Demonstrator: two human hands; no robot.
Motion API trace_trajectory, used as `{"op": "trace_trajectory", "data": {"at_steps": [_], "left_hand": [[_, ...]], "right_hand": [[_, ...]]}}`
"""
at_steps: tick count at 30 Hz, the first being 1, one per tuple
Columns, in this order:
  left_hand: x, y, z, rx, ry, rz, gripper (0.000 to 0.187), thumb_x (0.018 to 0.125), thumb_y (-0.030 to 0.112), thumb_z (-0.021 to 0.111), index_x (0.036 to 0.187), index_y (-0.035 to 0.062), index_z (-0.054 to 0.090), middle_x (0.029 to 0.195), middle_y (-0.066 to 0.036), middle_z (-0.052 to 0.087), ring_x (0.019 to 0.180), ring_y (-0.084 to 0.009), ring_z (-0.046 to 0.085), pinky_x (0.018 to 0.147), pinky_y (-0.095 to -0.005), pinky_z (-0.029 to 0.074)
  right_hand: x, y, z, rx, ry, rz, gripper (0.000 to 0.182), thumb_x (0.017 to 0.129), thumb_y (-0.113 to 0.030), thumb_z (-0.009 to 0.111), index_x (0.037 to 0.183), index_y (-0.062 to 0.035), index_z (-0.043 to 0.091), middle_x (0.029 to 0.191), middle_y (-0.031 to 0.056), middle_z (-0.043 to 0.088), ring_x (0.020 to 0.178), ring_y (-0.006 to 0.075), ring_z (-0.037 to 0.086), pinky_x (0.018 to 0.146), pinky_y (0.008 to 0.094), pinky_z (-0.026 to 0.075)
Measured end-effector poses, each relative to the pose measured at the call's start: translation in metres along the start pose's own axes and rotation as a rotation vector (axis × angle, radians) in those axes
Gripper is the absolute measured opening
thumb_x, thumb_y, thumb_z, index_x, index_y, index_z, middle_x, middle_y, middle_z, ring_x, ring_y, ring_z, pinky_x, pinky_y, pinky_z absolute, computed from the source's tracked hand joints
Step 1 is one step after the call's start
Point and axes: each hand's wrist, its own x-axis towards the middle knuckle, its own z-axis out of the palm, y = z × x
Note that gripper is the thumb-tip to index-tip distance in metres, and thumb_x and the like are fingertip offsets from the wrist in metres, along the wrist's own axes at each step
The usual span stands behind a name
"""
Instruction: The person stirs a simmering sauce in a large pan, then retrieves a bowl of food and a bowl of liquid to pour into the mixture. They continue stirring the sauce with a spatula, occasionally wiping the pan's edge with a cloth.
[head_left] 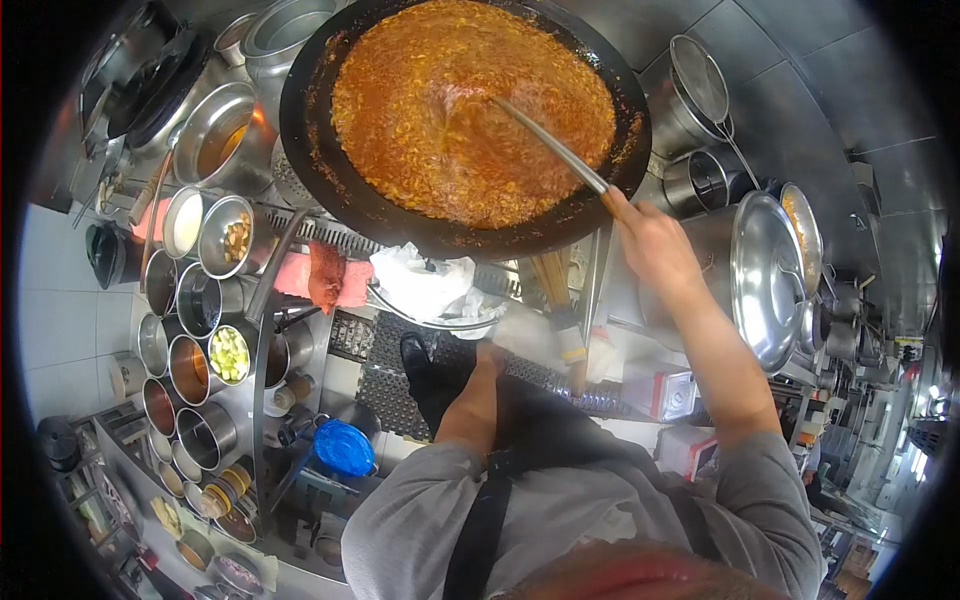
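Observation:
A large black wok [300, 150] holds a bubbling orange-red stew [470, 120] with small pale pieces in it. My right hand [655, 240] is closed around the wooden end of a long-handled metal cooking tool [560, 148]. The tool slants down into the stew, which hides its head. My left hand [489, 356] is low, in front of the wok, below a white plastic bag [425, 285]; its fingers do not show clearly. Pink and red cloths [326, 277] lie left of the bag, beside the wok's near edge.
Several metal pots with ingredients stand at the left, one with chopped green pieces [229, 355]. A big lidded pot [765, 285] stands right of my right arm. A strainer [700, 80] leans at the upper right. A brush [568, 335] stands below the wok.

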Motion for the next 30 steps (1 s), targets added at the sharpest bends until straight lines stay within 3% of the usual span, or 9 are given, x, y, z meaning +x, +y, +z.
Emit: {"op": "trace_trajectory", "data": {"at_steps": [4,10,12,19,22,24,25,28,30], "left_hand": [[0.001,-0.003,-0.005,-0.005,-0.029,-0.021,0.021,0.088,0.026,0.05,0.099,0.0208,0.067,0.099,-0.001,0.067,0.094,-0.0178,0.063,0.076,-0.0333,0.049],[-0.044,0.104,0.006,-0.163,0.002,-0.189,0.017,0.086,0.02,0.057,0.096,0.0099,0.067,0.091,-0.004,0.067,0.076,-0.0159,0.062,0.062,-0.033,0.048],[-0.046,0.107,0.007,-0.375,0.042,-0.237,0.018,0.082,0.015,0.063,0.094,0.0025,0.065,0.087,-0.003,0.065,0.07,-0.0145,0.059,0.055,-0.0329,0.045],[-0.033,0.087,0.016,-0.333,0.198,-0.223,0.016,0.088,0.014,0.057,0.099,0.0045,0.061,0.084,-0.006,0.064,0.061,-0.0176,0.058,0.047,-0.0286,0.039],[-0.03,0.083,0.011,-0.631,0.135,-0.347,0.015,0.087,0.011,0.055,0.099,0.0047,0.062,0.083,-0.006,0.064,0.058,-0.0173,0.057,0.046,-0.0293,0.038],[-0.018,0.066,0.01,-0.197,0.152,-0.255,0.018,0.078,-0.002,0.058,0.095,-0.001,0.061,0.086,-0.011,0.064,0.076,-0.0219,0.063,0.061,-0.0342,0.049],[-0.019,0.065,0.009,-0.196,0.152,-0.257,0.018,0.078,-0.002,0.058,0.095,-0.001,0.061,0.086,-0.011,0.064,0.076,-0.0219,0.063,0.061,-0.0342,0.049],[-0.032,0.101,0.01,-0.228,0.081,-0.345,0.016,0.076,0.0,0.059,0.092,-0.0025,0.062,0.086,-0.016,0.064,0.08,-0.024,0.063,0.063,-0.0354,0.05],[-0.024,0.092,0.01,0.047,0.068,-0.369,0.024,0.074,0.012,0.066,0.093,-0.0022,0.063,0.087,-0.017,0.065,0.084,-0.0262,0.064,0.067,-0.0379,0.05]], "right_hand": [[0.027,-0.001,0.007,0.01,0.072,0.029,0.042,0.085,-0.012,0.056,0.127,-0.0129,0.053,0.087,0.02,0.06,0.077,0.0404,0.06,0.07,0.0482,0.048],[0.057,0.018,-0.001,-0.027,0.119,0.011,0.041,0.085,-0.013,0.056,0.126,-0.0137,0.054,0.087,0.02,0.061,0.081,0.0392,0.061,0.073,0.0474,0.048],[0.063,0.022,-0.012,-0.051,0.127,0.026,0.04,0.084,-0.013,0.057,0.124,-0.0123,0.055,0.088,0.0202,0.061,0.082,0.0392,0.06,0.075,0.0466,0.047],[0.039,0.052,-0.054,-0.199,0.094,0.114,0.041,0.084,-0.014,0.057,0.125,-0.0131,0.055,0.09,0.0189,0.063,0.088,0.0381,0.059,0.078,0.0455,0.046],[0.015,0.065,-0.075,-0.197,0.129,0.072,0.04,0.084,-0.013,0.057,0.124,-0.0136,0.056,0.087,0.019,0.062,0.086,0.0377,0.06,0.076,0.0457,0.046],[-0.005,0.069,-0.092,-0.184,0.145,0.055,0.038,0.083,-0.013,0.056,0.122,-0.0133,0.058,0.084,0.0195,0.062,0.083,0.0377,0.06,0.075,0.0462,0.046],[-0.015,0.071,-0.1,-0.171,0.123,0.055,0.039,0.082,-0.012,0.058,0.121,-0.0132,0.059,0.083,0.019,0.062,0.082,0.0375,0.06,0.074,0.046,0.046],[-0.046,0.07,-0.121,-0.174,0.08,0.065,0.038,0.081,-0.012,0.06,0.12,-0.0131,0.06,0.082,0.018,0.062,0.079,0.0369,0.059,0.072,0.0456,0.046],[-0.065,0.059,-0.133,-0.172,0.066,0.072,0.037,0.081,-0.011,0.062,0.118,-0.0137,0.062,0.08,0.0166,0.061,0.076,0.0356,0.06,0.069,0.0445,0.047]]}}
